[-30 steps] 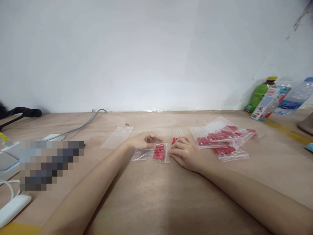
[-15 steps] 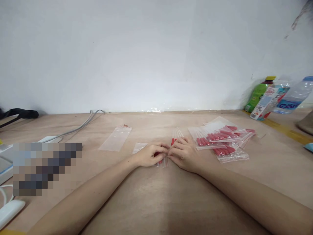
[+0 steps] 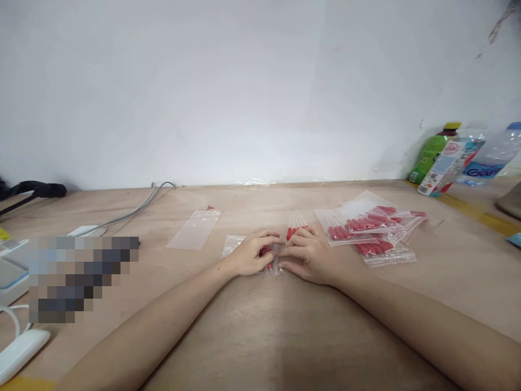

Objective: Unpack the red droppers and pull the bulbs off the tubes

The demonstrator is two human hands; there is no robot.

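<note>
In the middle of the table lies a small clear zip bag (image 3: 276, 262) with red pieces inside, partly hidden by my fingers. My left hand (image 3: 253, 254) is closed over its left side, fingers bent and thumb in front. From the right, my right hand (image 3: 312, 255) grips the bag's other edge between bent fingers and thumb. Just beyond the right knuckles are several thin, pale-shafted tools with red handles (image 3: 289, 233), shafts pointing away; whether they are bagged I cannot tell. Another clear bag (image 3: 233, 244) lies partly under my left hand.
Several bags of red-handled tools (image 3: 372, 221) are piled on the right. A flat plastic bag (image 3: 196, 231) lies to the left. Bottles (image 3: 432, 155) stand by the wall at the far right. A grey cable (image 3: 138, 209) and a white device (image 3: 24, 353) are on the left.
Both hands stay at the bag. My right fingers have spread slightly, and more of the bag shows between the hands. The view has shifted a little.
</note>
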